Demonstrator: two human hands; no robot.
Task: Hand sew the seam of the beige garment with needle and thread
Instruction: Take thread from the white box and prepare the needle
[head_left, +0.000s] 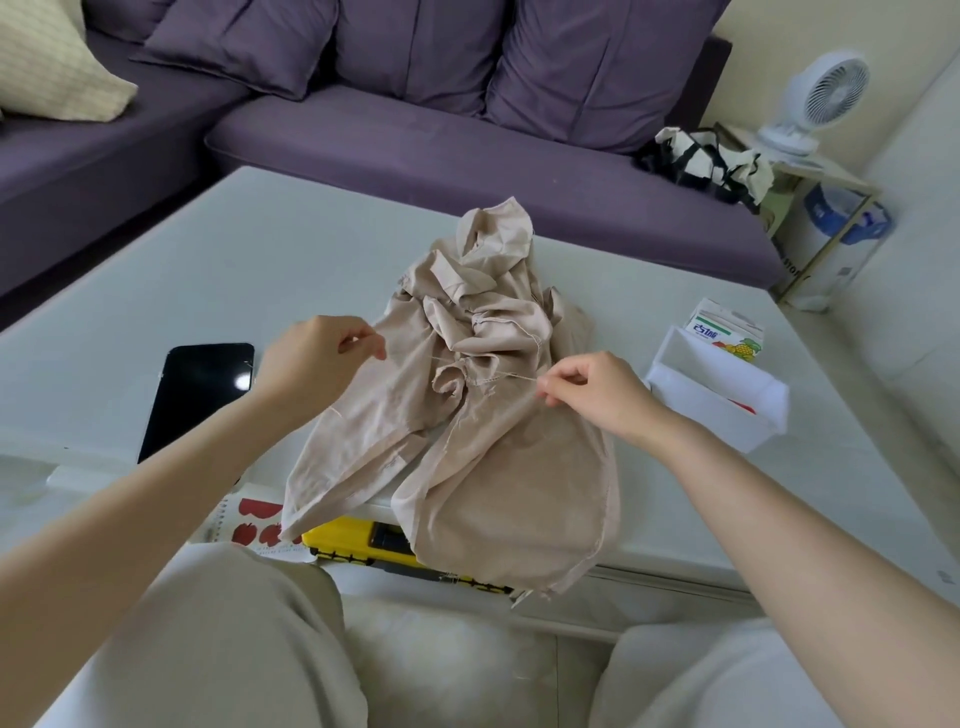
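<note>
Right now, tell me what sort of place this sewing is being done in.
Probably a home living room: a purple sofa with cushions behind a low white table, and a small white fan beside it.

Matt beige cloth garment (483, 395) lies crumpled on smooth table (260, 249) beside glossy phone (200, 389).

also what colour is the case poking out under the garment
Yellow with black parts; the case shows best in the head view, under the beige garment.

One head-worn wide-angle view looks forward and down, close over the table (311, 249), facing the sofa (415, 140).
</note>
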